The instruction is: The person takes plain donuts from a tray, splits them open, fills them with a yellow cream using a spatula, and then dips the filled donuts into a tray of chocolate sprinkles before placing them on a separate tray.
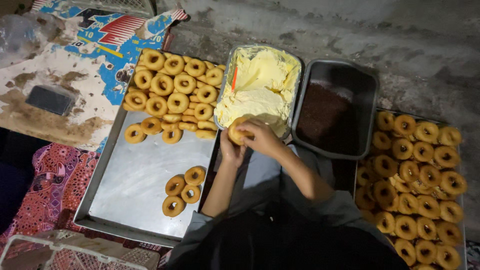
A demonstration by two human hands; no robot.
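Note:
Both my hands hold one golden doughnut [237, 131] at the near edge of a metal pan of pale yellow cream [260, 80]. My left hand [230, 149] grips it from below and my right hand [261, 136] covers it from the right. An orange stick [233, 79] stands in the cream. To the left, a large steel tray [135, 175] carries a pile of plain doughnuts [175, 90] at its far end and a small group of doughnuts [183, 189] near its front.
A dark pan of brown sprinkles [332, 117] sits right of the cream. A second tray of doughnuts [420, 185] fills the right side. Patterned cloth [50, 190], a white plastic crate [70, 252] and worn printed cardboard [65, 75] lie at left on the concrete floor.

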